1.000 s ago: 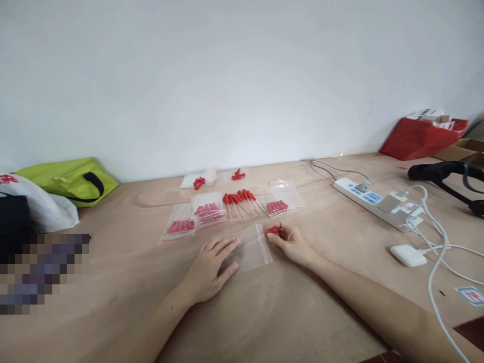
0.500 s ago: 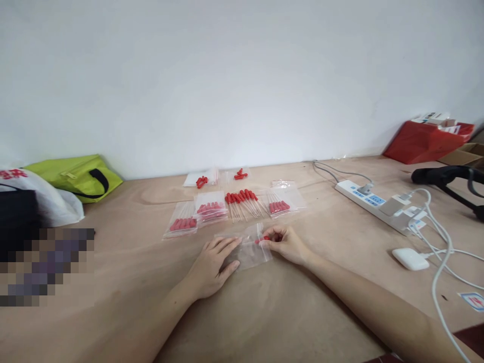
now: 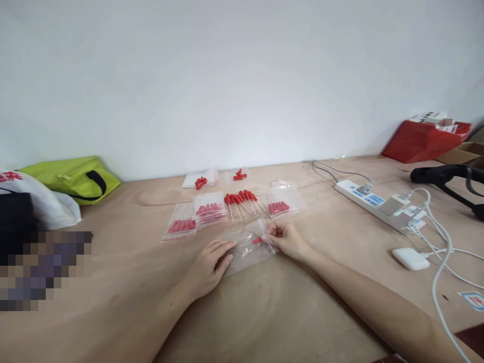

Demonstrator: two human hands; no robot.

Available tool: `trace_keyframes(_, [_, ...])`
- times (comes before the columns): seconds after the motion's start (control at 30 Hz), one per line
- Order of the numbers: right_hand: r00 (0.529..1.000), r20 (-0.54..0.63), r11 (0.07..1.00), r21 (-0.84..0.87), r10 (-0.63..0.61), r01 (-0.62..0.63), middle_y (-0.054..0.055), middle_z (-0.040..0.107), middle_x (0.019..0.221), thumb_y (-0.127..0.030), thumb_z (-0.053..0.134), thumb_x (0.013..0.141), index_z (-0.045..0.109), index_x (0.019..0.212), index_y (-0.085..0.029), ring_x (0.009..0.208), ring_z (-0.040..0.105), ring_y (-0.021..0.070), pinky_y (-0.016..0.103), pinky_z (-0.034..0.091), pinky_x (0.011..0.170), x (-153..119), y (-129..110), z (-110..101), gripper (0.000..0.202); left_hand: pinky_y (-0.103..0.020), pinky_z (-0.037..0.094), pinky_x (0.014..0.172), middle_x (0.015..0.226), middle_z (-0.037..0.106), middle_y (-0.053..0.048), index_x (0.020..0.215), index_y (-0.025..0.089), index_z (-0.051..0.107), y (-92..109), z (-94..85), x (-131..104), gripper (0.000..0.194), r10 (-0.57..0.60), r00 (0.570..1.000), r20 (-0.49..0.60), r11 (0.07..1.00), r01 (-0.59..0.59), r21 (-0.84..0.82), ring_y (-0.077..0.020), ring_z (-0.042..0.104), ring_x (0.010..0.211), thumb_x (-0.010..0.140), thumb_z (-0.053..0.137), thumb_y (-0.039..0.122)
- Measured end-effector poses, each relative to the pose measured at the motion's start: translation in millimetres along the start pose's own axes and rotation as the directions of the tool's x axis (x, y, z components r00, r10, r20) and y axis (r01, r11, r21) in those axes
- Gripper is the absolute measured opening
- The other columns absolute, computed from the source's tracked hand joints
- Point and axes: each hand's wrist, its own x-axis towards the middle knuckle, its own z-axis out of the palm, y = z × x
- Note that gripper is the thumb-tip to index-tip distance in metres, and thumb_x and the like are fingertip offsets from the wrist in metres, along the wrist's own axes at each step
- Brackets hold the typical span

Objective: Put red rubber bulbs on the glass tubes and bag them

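Just in front of me on the table lies a clear zip-lock bag (image 3: 242, 254), slightly slanted. My left hand (image 3: 212, 262) grips its left edge, fingers above and thumb nearer me. At the other end my right hand (image 3: 285, 239) is closed, pinching a short red piece (image 3: 257, 241) that shows within the bag's right part. A row of thin sticks with red tips (image 3: 240, 196) lies beyond the bag. Filled bags of such red-tipped sticks lie around the row: one at the right (image 3: 280, 206), two at the left, the nearer one (image 3: 182, 226) partly overlapped.
Small red pieces (image 3: 200, 182) rest on bags near the wall, with another small pile (image 3: 239, 175) beside them. A white power strip (image 3: 372, 201) with cables and a white charger (image 3: 411, 258) lie at the right. A green bag (image 3: 71, 176) and red bag (image 3: 425, 141) stand farther out.
The clear bag is spread wider to the left and right. The red piece sits farther inside it, and my left hand has shifted slightly left.
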Motion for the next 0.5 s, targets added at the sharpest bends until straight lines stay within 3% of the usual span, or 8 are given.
trace_keyframes(0.17, [0.999,-0.022,0.939,-0.342,-0.04,0.03,-0.007,0.047,0.043,-0.037,0.054,0.073,0.044,0.067,-0.021,0.036,0.044,0.0092,0.02,0.032,0.038,12,-3,-12,0.02,-0.036,0.044,0.087,0.099,0.061,-0.005,0.107,0.02,0.054,-4,2.0,0,0.025,0.026,0.999,-0.029,0.998,-0.027,-0.049,-0.0179,0.054,0.095,0.084,0.045,0.021])
trace_keyframes(0.23, [0.982,-0.058,0.824,-0.554,-0.182,0.12,-0.003,0.055,0.054,-0.027,0.052,0.074,0.049,0.066,-0.019,0.048,0.051,0.0103,0.021,0.037,0.047,25,-11,-22,0.011,-0.035,0.045,0.084,0.097,0.06,-0.005,0.102,0.02,0.056,-3,2.3,0,0.022,0.011,0.999,-0.037,0.998,-0.013,-0.054,-0.0175,0.055,0.093,0.083,0.045,0.022])
trace_keyframes(0.3, [0.951,-0.157,0.696,-0.713,-0.268,0.079,0.001,0.06,0.064,-0.02,0.051,0.072,0.052,0.065,-0.018,0.059,0.055,0.0121,0.023,0.04,0.056,44,-20,-30,0.008,-0.034,0.045,0.082,0.097,0.059,-0.005,0.095,0.02,0.057,-3,2.1,0,0.017,-0.003,0.999,-0.046,0.999,0.0,-0.054,-0.0175,0.055,0.092,0.082,0.046,0.022])
trace_keyframes(0.37, [0.956,-0.189,0.62,-0.785,-0.224,-0.01,0.003,0.063,0.071,-0.015,0.049,0.072,0.056,0.073,-0.017,0.066,0.057,0.013,0.023,0.041,0.062,65,-27,-33,0.008,-0.034,0.045,0.082,0.096,0.059,-0.005,0.089,0.02,0.056,-2,1.6,0,0.013,-0.013,0.998,-0.057,0.998,0.01,-0.054,-0.0178,0.055,0.093,0.082,0.046,0.023])
trace_keyframes(0.5, [0.962,-0.209,0.587,-0.807,-0.176,-0.068,0.008,0.064,0.082,-0.015,0.053,0.069,0.057,0.093,-0.014,0.077,0.059,0.018,0.025,0.043,0.066,96,-29,-23,0.024,-0.034,0.045,0.079,0.093,0.058,-0.005,0.078,0.019,0.054,0,-0.3,1,0.011,-0.052,0.998,-0.046,0.997,0.049,-0.063,-0.0178,0.054,0.091,0.082,0.046,0.026])
